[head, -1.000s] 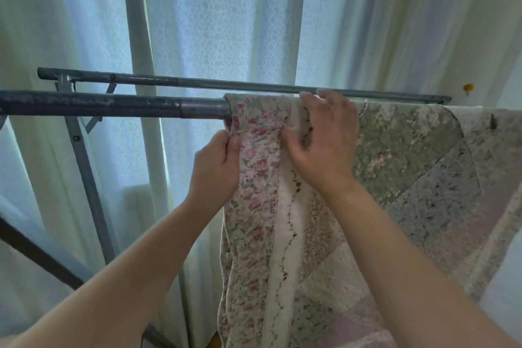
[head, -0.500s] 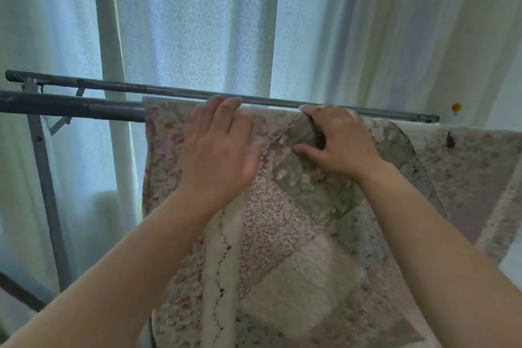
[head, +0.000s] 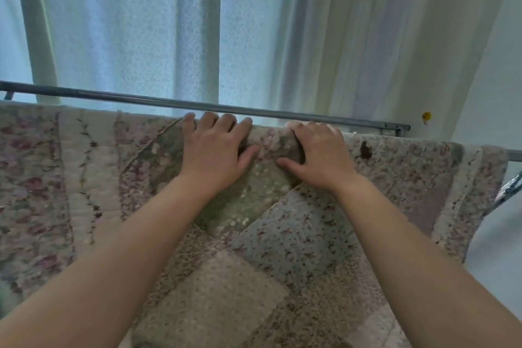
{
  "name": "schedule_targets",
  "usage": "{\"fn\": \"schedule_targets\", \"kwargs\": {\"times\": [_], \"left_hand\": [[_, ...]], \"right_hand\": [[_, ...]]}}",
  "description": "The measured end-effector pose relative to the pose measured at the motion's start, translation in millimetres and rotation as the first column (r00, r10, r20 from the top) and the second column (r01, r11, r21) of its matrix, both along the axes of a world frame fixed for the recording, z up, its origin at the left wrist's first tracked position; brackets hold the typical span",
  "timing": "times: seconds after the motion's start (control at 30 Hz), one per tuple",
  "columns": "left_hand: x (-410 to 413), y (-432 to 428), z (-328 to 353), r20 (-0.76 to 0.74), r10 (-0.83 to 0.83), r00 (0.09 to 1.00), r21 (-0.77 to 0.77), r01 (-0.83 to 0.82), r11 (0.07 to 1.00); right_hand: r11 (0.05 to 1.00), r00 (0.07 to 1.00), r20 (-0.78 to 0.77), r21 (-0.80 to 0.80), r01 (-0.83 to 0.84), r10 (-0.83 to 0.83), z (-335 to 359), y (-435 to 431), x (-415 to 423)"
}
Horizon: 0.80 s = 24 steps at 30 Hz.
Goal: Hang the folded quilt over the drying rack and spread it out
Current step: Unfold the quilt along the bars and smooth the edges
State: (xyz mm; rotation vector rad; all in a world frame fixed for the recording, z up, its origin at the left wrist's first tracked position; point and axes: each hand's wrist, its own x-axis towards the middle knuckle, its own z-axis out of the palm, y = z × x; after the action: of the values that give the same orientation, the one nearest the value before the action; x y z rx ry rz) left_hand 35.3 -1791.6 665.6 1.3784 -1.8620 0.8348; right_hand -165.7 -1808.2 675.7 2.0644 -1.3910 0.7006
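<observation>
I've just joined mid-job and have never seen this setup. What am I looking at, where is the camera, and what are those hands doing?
There is no machine here. These are a person's two bare arms, seen from a single wide-angle camera worn on the head, looking forward and down. A patchwork quilt hangs over the near bar of a drying rack. A second, bare bar runs behind it, in front of pale curtains. The left hand lies flat on the quilt's top edge with its fingers straight. The right hand beside it curls its fingers over the top and seems to grip the fabric.
</observation>
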Motion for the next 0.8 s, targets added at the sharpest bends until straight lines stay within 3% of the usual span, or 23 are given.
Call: {"fn": "schedule_targets", "kwargs": {"times": [0.47, 0.8], "left_hand": [[-97, -32, 1, 0.082, -0.109, 0.991, -0.16, 0.121, 0.98], [-168, -42, 9, 0.144, -0.184, 0.972, -0.067, 0.195, 0.978]], "right_hand": [[0.993, 1.0, 0.026, -0.113, 0.018, -0.015, -12, -27, -123], [0.985, 0.999, 0.027, -0.169, 0.035, -0.031, -17, -42, -219]]}}
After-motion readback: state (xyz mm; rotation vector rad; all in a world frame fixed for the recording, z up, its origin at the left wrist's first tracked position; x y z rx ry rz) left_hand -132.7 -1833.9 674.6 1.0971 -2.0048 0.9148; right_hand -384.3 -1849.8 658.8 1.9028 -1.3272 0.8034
